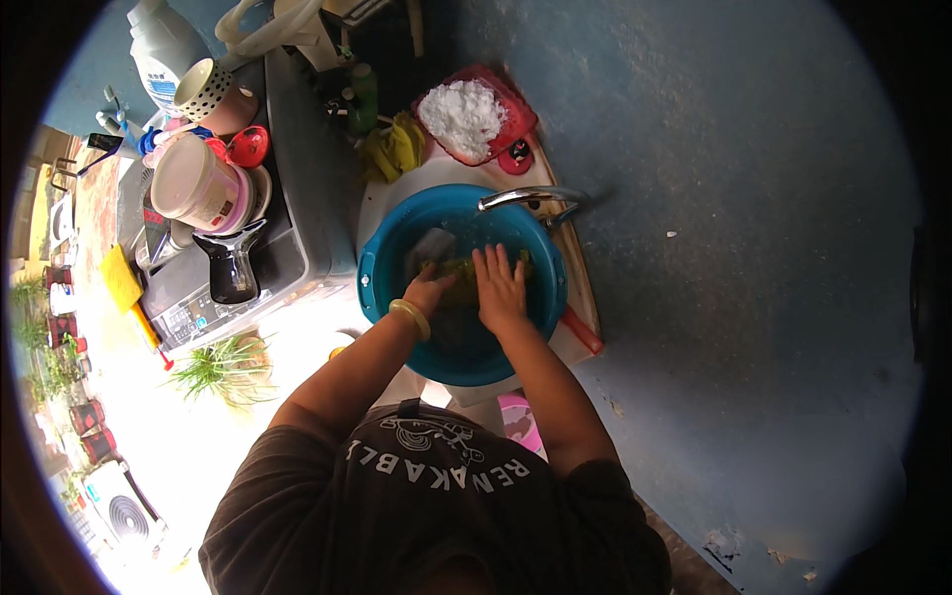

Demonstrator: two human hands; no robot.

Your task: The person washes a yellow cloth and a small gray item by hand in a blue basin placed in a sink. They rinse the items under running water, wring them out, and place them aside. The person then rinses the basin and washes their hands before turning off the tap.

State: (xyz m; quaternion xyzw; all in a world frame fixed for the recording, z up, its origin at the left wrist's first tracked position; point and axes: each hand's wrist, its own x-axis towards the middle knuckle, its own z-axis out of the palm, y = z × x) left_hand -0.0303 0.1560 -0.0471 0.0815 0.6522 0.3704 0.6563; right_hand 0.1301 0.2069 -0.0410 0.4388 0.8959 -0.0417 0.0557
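A blue plastic basin [444,370] with water in it stands in front of me, under a chrome faucet [532,195]. Inside lies a wet yellow-green cloth [461,286], partly under my hands. My left hand [427,290], with a pale bangle at the wrist, touches the cloth's left part; whether its fingers grip it cannot be told. On the right part rests my right hand [503,290], palm down with the fingers spread. Toward the back of the basin, a greyish cloth [433,249] shows in the water.
Behind the basin are a red tray [518,111] of white powder and a yellow cloth [394,149]. A washing machine [301,223] at the left carries tubs and a black scoop [232,268]. A red handle [582,331] sticks out beside the basin, near the blue wall [744,223].
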